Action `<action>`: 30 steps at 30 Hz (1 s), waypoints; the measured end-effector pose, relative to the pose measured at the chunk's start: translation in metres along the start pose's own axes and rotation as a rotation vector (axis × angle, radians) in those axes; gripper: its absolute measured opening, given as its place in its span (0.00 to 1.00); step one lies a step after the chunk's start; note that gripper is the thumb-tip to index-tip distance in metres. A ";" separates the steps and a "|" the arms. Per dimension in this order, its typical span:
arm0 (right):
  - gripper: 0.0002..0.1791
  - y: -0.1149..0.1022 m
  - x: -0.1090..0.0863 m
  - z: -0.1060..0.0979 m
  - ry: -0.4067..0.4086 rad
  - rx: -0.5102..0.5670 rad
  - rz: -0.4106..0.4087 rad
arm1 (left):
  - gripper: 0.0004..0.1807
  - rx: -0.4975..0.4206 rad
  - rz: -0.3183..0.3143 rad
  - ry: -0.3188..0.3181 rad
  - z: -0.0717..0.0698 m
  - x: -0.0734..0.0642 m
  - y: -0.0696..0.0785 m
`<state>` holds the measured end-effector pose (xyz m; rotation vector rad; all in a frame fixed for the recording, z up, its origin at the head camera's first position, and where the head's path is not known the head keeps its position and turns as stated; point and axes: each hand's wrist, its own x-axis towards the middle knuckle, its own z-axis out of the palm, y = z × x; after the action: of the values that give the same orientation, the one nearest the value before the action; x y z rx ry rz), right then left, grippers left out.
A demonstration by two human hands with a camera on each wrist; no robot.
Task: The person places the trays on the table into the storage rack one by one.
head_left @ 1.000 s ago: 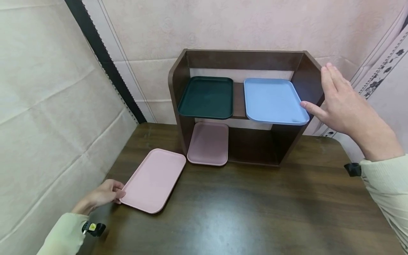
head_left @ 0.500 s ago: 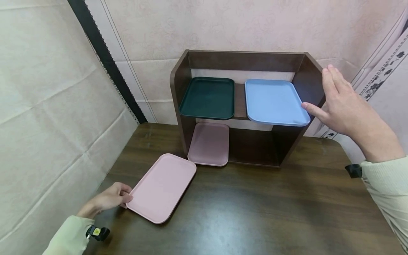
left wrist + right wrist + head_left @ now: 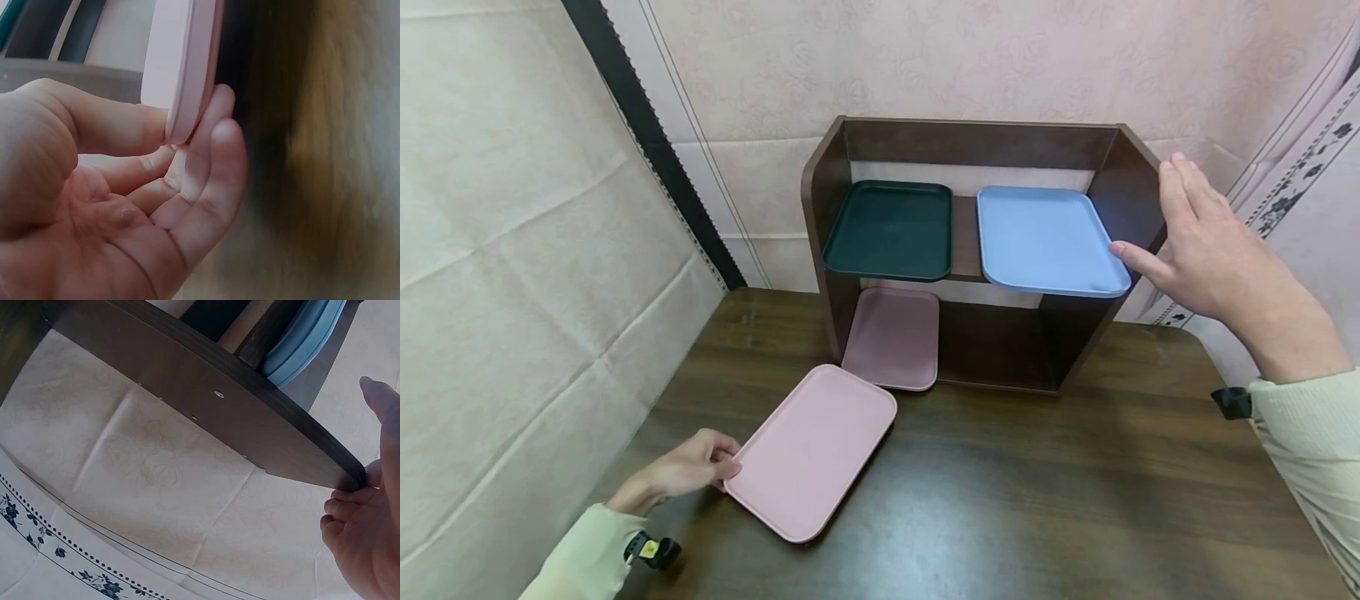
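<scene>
My left hand [image 3: 694, 465] pinches the near left corner of a light pink tray [image 3: 812, 454], thumb on top and fingers beneath, as the left wrist view shows. That tray is held low over the table, its far corner overlapping the front of a mauve-pink tray [image 3: 892, 339] on the shelf's lower level. My right hand [image 3: 1221, 258], fingers straight, lies against the right side panel of the dark brown shelf [image 3: 977, 140]. In the right wrist view, its fingers [image 3: 344, 509] touch the panel's edge. A blue tray [image 3: 1051, 242] sits on the upper level near my right thumb.
On the upper level's left side rests a dark green tray [image 3: 891, 229]. The brown wooden table [image 3: 1037, 483] extends in front of the shelf. Pale fabric [image 3: 535, 250] hangs on the left, behind and on the right.
My left hand has carried the light pink tray to the right and slightly nearer, across the front of the mauve-pink tray. The right hand keeps its place at the shelf's side.
</scene>
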<state>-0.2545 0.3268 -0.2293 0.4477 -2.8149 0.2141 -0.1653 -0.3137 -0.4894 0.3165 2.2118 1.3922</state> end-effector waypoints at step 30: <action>0.57 0.000 0.000 0.000 0.004 0.010 0.007 | 0.08 -0.051 0.059 -0.001 0.087 0.073 0.065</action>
<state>-0.2545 0.3268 -0.2291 0.4394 -2.8131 0.2306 -0.1858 -0.1844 -0.4834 0.3668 2.1785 1.4762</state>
